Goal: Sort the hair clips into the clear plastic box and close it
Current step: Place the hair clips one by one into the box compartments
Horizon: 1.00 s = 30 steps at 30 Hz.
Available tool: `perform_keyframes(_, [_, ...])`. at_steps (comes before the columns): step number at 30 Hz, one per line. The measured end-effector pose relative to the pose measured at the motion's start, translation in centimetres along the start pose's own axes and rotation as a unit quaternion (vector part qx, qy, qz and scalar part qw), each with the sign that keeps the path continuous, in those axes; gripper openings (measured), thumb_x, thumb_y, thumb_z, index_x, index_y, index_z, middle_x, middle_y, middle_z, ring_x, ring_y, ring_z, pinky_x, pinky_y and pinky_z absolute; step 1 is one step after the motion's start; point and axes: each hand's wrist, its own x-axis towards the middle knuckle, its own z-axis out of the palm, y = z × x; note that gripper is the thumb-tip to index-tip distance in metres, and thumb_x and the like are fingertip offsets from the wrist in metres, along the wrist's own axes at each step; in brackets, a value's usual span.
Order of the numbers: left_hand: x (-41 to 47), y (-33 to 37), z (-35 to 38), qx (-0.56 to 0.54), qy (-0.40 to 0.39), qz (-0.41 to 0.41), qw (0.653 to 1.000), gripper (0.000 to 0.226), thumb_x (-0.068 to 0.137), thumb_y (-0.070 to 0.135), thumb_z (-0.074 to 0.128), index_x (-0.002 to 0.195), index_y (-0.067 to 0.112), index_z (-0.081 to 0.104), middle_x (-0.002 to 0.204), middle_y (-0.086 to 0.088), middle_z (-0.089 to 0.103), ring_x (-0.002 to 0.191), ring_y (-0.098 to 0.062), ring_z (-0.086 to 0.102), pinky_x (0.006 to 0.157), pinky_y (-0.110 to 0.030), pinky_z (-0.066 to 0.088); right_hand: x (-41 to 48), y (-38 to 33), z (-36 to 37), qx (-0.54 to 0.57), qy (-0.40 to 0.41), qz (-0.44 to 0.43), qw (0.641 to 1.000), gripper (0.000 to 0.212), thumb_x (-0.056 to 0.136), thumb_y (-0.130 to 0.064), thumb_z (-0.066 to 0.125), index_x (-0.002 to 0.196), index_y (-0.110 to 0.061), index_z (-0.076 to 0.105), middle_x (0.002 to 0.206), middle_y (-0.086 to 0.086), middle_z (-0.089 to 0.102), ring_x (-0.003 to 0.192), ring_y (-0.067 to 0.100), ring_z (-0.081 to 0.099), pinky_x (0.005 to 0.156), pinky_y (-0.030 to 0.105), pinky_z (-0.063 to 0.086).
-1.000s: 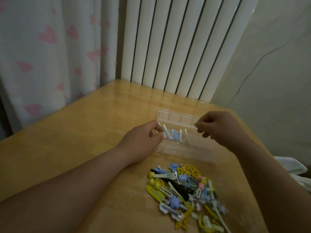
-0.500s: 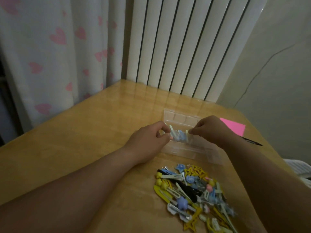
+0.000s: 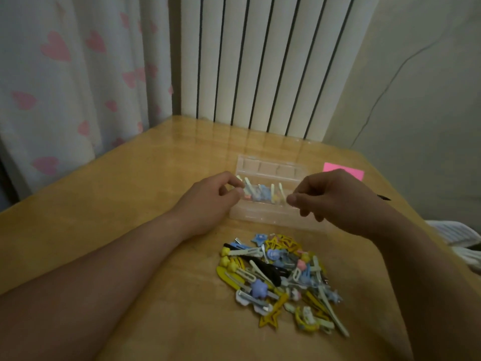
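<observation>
The clear plastic box point(image 3: 270, 168) lies open in the middle of the wooden table, with a few pale yellow, blue and pink hair clips point(image 3: 263, 192) in its row. My left hand point(image 3: 208, 201) pinches the box's left end between thumb and forefinger. My right hand point(image 3: 335, 199) has thumb and fingers pinched together at the box's right end, beside a pale yellow clip. I cannot tell what that pinch holds. A pile of several loose hair clips point(image 3: 281, 277), yellow, blue, white and black, lies on the table in front of the box.
A pink sticky note point(image 3: 346, 170) and a black pen point(image 3: 384, 197) lie behind my right hand near the table's right edge. A white radiator point(image 3: 260, 61) and a heart-patterned curtain point(image 3: 65, 74) stand behind the table. A white object point(image 3: 463, 235) sits past the right edge.
My right hand has drawn back a little to the right from the clips in the box. My left hand stays pinched at the box's left end.
</observation>
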Motion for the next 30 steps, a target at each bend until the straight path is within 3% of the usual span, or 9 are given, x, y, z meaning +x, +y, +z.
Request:
perform_keyframes(3, [-0.1,0.1,-0.1,0.004,-0.001,0.0,1.0,0.016,0.104,0.043,0.059,0.114,0.038,0.071,0.074,0.004,0.058,0.066,-0.01,0.052,0.066,-0.035,0.043,-0.6,-0.5,-0.9,-0.042,-0.11,0.01,0.993,0.008,0.096,-0.034,0.075,0.09,-0.03,0.08,0.077,-0.012,0.078,0.06,0.002,0.068,0.058,0.017,0.053])
perform_keyframes(6, [-0.1,0.2,-0.2,0.009,0.0,0.0,1.0,0.015,0.104,0.043,0.059,0.113,0.039,0.071,0.075,0.002,0.058,0.063,-0.006,0.05,0.065,-0.034,0.042,-0.8,-0.7,-0.3,-0.127,-0.149,0.024,0.98,0.003,0.095,-0.034,0.076,0.095,-0.035,0.08,0.083,-0.012,0.078,0.071,0.002,0.071,0.07,0.023,0.059])
perform_keyframes(8, [-0.1,0.2,-0.2,0.01,0.0,0.001,1.0,0.015,0.104,0.043,0.059,0.112,0.038,0.071,0.076,0.001,0.059,0.063,-0.005,0.05,0.066,-0.034,0.042,-0.7,-1.2,0.4,-0.189,-0.146,0.019,0.971,0.014,0.094,-0.04,0.076,0.106,-0.034,0.079,0.098,-0.013,0.075,0.088,0.003,0.07,0.085,0.03,0.061])
perform_keyframes(10, [-0.1,0.1,-0.2,0.01,-0.001,0.003,1.0,0.015,0.104,0.042,0.06,0.112,0.038,0.072,0.078,-0.003,0.061,0.063,-0.004,0.05,0.067,-0.034,0.043,-0.7,-1.9,1.1,-0.234,-0.148,0.011,0.961,0.026,0.093,-0.048,0.075,0.115,-0.035,0.076,0.108,-0.013,0.073,0.097,0.007,0.067,0.092,0.035,0.059])
perform_keyframes(12, [-0.1,0.2,-0.2,0.005,-0.002,0.002,1.0,0.015,0.104,0.042,0.06,0.112,0.038,0.072,0.081,-0.005,0.063,0.062,-0.003,0.051,0.067,-0.034,0.044,-0.9,-2.5,1.6,-0.264,-0.143,0.003,0.954,0.03,0.093,-0.05,0.073,0.119,-0.036,0.075,0.111,-0.012,0.073,0.098,0.01,0.067,0.09,0.036,0.059])
perform_keyframes(16, [-0.1,0.2,-0.3,0.001,-0.001,0.002,1.0,0.015,0.105,0.041,0.059,0.113,0.037,0.072,0.078,0.0,0.06,0.061,-0.003,0.05,0.066,-0.034,0.043,-1.1,-3.2,2.1,-0.304,-0.149,-0.003,0.941,0.029,0.096,-0.035,0.069,0.124,-0.034,0.075,0.116,-0.006,0.073,0.101,0.016,0.068,0.088,0.035,0.059])
perform_keyframes(22, [0.0,0.2,-0.2,0.002,-0.006,0.001,1.0,0.016,0.105,0.043,0.059,0.114,0.038,0.071,0.088,-0.01,0.066,0.07,-0.01,0.054,0.07,-0.037,0.047,-1.2,-3.3,2.1,-0.277,-0.159,0.016,0.947,0.037,0.095,-0.025,0.071,0.13,-0.033,0.068,0.118,-0.007,0.067,0.101,0.014,0.064,0.09,0.033,0.059])
perform_keyframes(30, [-0.1,0.0,-0.2,-0.003,-0.01,0.003,1.0,0.017,0.105,0.044,0.058,0.116,0.038,0.07,0.078,0.004,0.057,0.065,-0.007,0.05,0.066,-0.033,0.043,-0.9,-2.3,1.5,-0.218,-0.163,0.029,0.962,0.036,0.096,-0.018,0.071,0.125,-0.039,0.068,0.094,-0.015,0.062,0.086,0.003,0.063,0.083,0.031,0.059])
